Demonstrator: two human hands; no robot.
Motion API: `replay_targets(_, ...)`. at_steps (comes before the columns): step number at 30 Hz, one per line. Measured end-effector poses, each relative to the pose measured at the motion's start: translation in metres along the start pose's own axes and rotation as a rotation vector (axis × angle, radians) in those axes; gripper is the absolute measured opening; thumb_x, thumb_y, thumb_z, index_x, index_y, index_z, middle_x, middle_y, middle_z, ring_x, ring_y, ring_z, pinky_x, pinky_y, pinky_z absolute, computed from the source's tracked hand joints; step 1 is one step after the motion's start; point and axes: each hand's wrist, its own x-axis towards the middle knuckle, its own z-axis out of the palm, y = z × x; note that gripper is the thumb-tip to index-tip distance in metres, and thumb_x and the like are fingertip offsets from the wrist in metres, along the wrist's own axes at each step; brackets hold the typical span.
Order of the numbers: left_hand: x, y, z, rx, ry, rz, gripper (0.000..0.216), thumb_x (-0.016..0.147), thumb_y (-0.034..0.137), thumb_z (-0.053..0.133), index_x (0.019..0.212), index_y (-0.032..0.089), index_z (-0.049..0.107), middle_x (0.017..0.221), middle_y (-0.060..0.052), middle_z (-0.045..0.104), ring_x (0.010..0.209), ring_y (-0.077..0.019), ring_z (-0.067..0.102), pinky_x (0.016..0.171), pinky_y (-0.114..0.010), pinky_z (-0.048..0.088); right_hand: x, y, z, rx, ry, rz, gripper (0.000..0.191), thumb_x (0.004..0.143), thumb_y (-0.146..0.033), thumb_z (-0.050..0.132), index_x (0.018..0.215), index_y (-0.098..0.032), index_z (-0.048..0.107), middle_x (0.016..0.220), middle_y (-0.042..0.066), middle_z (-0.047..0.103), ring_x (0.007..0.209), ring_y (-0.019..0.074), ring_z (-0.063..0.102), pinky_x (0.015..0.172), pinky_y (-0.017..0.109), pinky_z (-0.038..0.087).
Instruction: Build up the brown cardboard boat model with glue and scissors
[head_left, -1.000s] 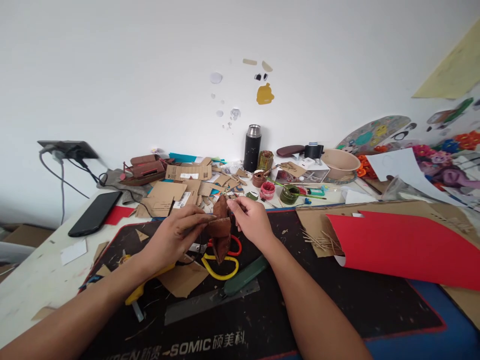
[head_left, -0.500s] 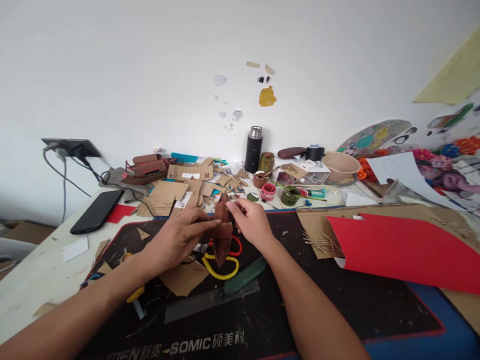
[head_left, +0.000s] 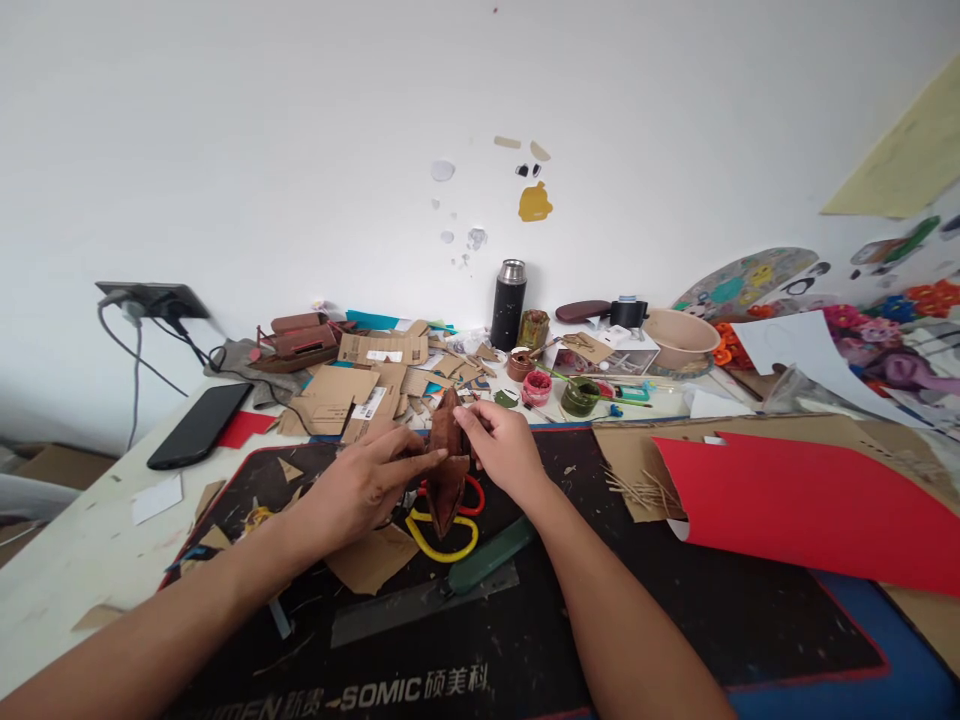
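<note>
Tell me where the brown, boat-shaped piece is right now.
In the head view, the brown, boat-shaped piece is near the centre, between the left hand and the right hand, partly hiding the yellow and red scissor handles.

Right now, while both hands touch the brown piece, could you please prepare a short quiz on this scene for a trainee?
1. True or false: the black phone lies to the left of the black flask.
2. Which colour is the curled sheet beside the thin sticks?
A) green B) red C) blue
3. What are the left hand and right hand touching?

Key: 1. True. 2. B. 3. The brown piece.
</note>
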Motion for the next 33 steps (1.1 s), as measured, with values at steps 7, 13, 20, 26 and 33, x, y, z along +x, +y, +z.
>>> replay_targets(7, -0.003, 0.001, 0.003, -0.034, 0.023, -0.056, 0.047, 0.103, 0.005, 0.05, 0.138, 0.027, 0.074, 0.112, -0.009, 0.072, 0.098, -0.0208, 0.069, 0.084, -0.031, 0.058, 0.0, 0.0, 0.0, 0.045, 0.007, 0.017, 0.041, 0.103, -0.059, 0.057, 0.084, -0.024, 0.067, 0.053, -0.004, 0.055, 0.049, 0.0175, 0.055, 0.052, 0.028, 0.041)
replay_targets(13, 0.001, 0.002, 0.003, -0.111, 0.019, -0.112, 0.042, 0.109, 0.012, 0.047, 0.142, 0.024, 0.069, 0.108, -0.008, 0.074, 0.097, -0.0205, 0.068, 0.085, -0.031, 0.056, 0.0, 0.0, 0.0, 0.125, -0.01, 0.06, 0.041, 0.102, -0.06, 0.058, 0.083, -0.025, 0.064, 0.054, -0.005, 0.056, 0.044, 0.0165, 0.057, 0.047, 0.027, 0.042)
replay_targets(20, 0.007, -0.008, -0.002, -0.325, 0.082, -0.487, 0.038, 0.111, 0.038, 0.05, 0.137, 0.024, 0.073, 0.107, -0.008, 0.077, 0.1, -0.0248, 0.071, 0.094, -0.037, 0.055, -0.001, -0.001, 0.0, 0.19, -0.016, 0.074, 0.045, 0.1, -0.065, 0.061, 0.084, -0.023, 0.066, 0.053, -0.005, 0.056, 0.042, 0.0149, 0.055, 0.044, 0.025, 0.042)
replay_targets(26, 0.008, -0.016, -0.003, -0.533, 0.151, -0.805, 0.045, 0.101, 0.055, 0.063, 0.128, 0.023, 0.079, 0.107, -0.009, 0.081, 0.104, -0.0299, 0.073, 0.104, -0.04, 0.054, -0.003, -0.005, -0.002, 0.206, -0.068, 0.038, 0.045, 0.1, -0.066, 0.061, 0.085, -0.023, 0.066, 0.052, -0.006, 0.053, 0.042, 0.0138, 0.052, 0.046, 0.025, 0.04)
replay_targets(33, 0.009, -0.02, 0.009, -0.581, 0.003, -0.807, 0.034, 0.088, 0.05, 0.075, 0.109, 0.025, 0.086, 0.115, -0.011, 0.084, 0.112, -0.0366, 0.074, 0.105, -0.044, 0.055, -0.004, -0.008, -0.002, -0.044, -0.11, -0.076, 0.038, 0.099, -0.056, 0.069, 0.082, -0.023, 0.075, 0.06, -0.003, 0.062, 0.055, 0.015, 0.053, 0.054, 0.027, 0.035)
